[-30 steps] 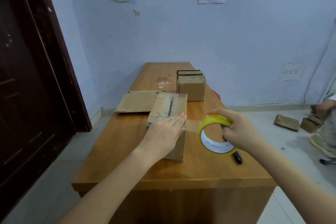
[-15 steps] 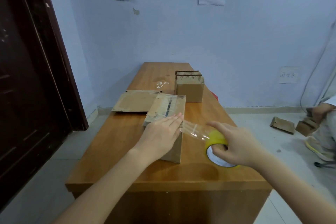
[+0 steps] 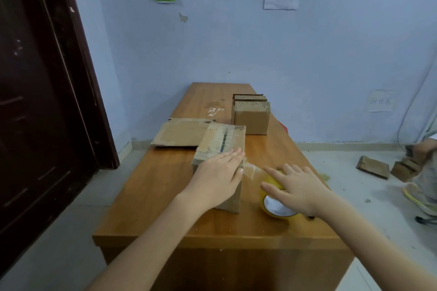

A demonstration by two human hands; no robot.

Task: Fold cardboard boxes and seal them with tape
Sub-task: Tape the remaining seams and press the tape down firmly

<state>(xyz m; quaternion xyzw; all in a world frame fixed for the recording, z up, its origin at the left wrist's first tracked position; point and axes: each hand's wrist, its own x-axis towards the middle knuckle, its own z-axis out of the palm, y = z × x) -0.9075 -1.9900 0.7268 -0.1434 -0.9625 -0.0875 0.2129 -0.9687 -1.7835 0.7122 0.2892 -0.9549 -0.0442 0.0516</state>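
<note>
A folded cardboard box (image 3: 222,139) with clear tape across its top stands on the wooden table (image 3: 160,196). My left hand (image 3: 217,177) lies flat on the near end of the box top, fingers straight, pressing it down. A strip of clear tape (image 3: 251,170) runs from the box's right edge down to a yellow tape roll (image 3: 276,208) standing on the table beside the box. My right hand (image 3: 298,186) rests over the roll with fingers spread and straight.
A flattened cardboard sheet (image 3: 179,133) lies left of the box. Small cardboard boxes (image 3: 251,117) stand behind it. A dark door (image 3: 42,101) is at the left. On the floor at the right are cardboard pieces (image 3: 373,166) and another person (image 3: 425,172).
My right hand has brought the tape roll down from mid-air onto the table, drawing the strip out from the box's edge, and its fingers have straightened. My left hand has stayed on the box.
</note>
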